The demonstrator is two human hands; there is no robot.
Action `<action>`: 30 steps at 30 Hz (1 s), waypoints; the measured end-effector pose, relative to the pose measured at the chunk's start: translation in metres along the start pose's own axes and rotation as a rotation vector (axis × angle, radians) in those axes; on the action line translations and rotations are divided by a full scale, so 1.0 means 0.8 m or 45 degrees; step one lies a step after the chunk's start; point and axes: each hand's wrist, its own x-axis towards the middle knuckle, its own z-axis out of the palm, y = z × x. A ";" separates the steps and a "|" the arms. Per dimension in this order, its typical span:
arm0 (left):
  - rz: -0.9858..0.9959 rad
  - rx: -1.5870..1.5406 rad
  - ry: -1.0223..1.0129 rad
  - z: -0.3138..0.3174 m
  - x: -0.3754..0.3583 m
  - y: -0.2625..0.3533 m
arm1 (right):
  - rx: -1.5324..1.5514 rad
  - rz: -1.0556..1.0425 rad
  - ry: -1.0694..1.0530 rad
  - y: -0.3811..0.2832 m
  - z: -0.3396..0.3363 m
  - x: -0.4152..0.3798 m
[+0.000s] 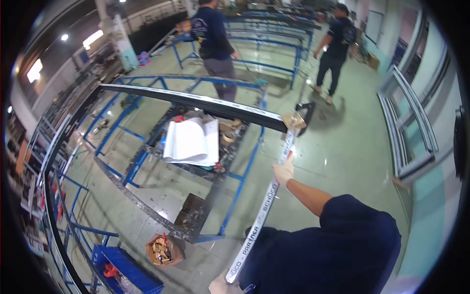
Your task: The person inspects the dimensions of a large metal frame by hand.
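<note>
A large dark rectangular metal window frame (pixel 196 104) with white printed protective film rests over blue-legged stands. Its near rail (pixel 267 198), lettered "SCHÜCO PARTNER", runs along the front of my body. My right hand (pixel 284 172), in a pale glove, is closed round this rail below the far corner. At the bottom edge my left hand (pixel 224 284), also gloved, grips the rail's lower end and is partly cut off by the picture. A piece of tan cardboard (pixel 294 120) sits at the far corner.
Inside the frame, papers (pixel 192 142) lie on a cluttered work stand (pixel 218 188). A box of small blocks (pixel 164 250) and a blue crate (pixel 125 272) stand below. Two people (pixel 208 36) are beyond. Framed panels (pixel 409 122) lean at the right wall.
</note>
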 end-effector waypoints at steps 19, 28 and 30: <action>0.096 -0.034 -0.249 -0.031 0.020 0.025 | -0.028 -0.176 0.171 0.033 0.023 0.023; 0.207 0.019 -0.068 -0.013 0.020 0.002 | 0.046 -0.282 0.238 0.050 0.031 0.034; 0.029 -0.697 -0.001 0.002 0.020 -0.017 | 0.084 -0.255 0.205 0.042 0.026 0.029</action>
